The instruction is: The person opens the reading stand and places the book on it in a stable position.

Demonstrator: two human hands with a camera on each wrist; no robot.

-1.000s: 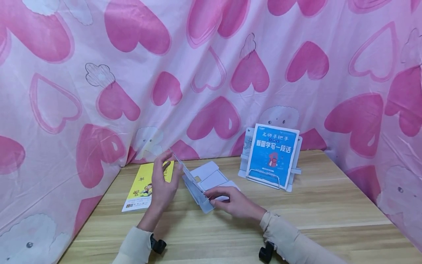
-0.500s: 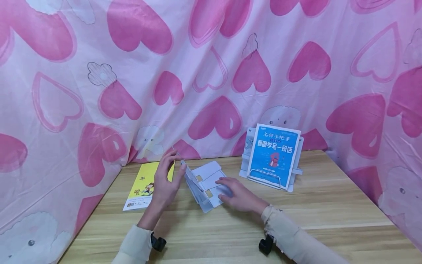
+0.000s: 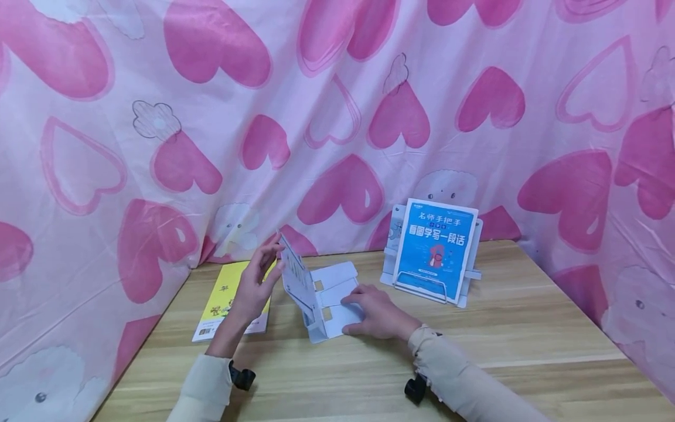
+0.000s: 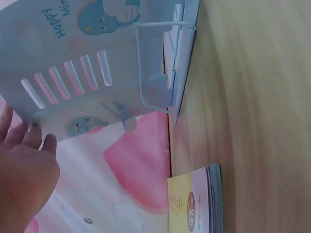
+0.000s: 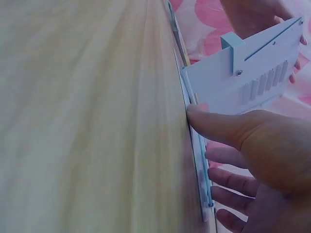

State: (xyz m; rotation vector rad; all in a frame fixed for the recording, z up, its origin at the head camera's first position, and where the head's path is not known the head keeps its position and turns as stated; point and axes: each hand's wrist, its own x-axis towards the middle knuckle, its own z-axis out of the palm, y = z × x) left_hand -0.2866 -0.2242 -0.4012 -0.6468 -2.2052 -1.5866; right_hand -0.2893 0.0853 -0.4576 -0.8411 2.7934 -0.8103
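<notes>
A pale metal book stand [image 3: 300,281] stands unfolded on the table, its slotted panel raised and its base plate [image 3: 337,284] lying flat. In the left wrist view the panel [image 4: 58,53] shows blue cartoon animals and a wire holder [image 4: 141,68]. My left hand [image 3: 255,284] touches the panel's upper left edge with extended fingers, as the left wrist view also shows at the panel's corner. My right hand [image 3: 382,313] rests on the right side of the base, fingers spread. The right wrist view shows its thumb [image 5: 214,126] along the base edge.
A yellow book [image 3: 224,293] lies to the left, partly behind my left forearm. At the back right a blue book [image 3: 437,246] leans on a second similar stand [image 3: 389,264]. A pink heart-patterned curtain [image 3: 337,117] hangs behind the wooden table [image 3: 501,351].
My right hand has left the stand's lower front part and moved right onto the base plate. The panel has turned so its slotted face shows, with my left hand still at its edge.
</notes>
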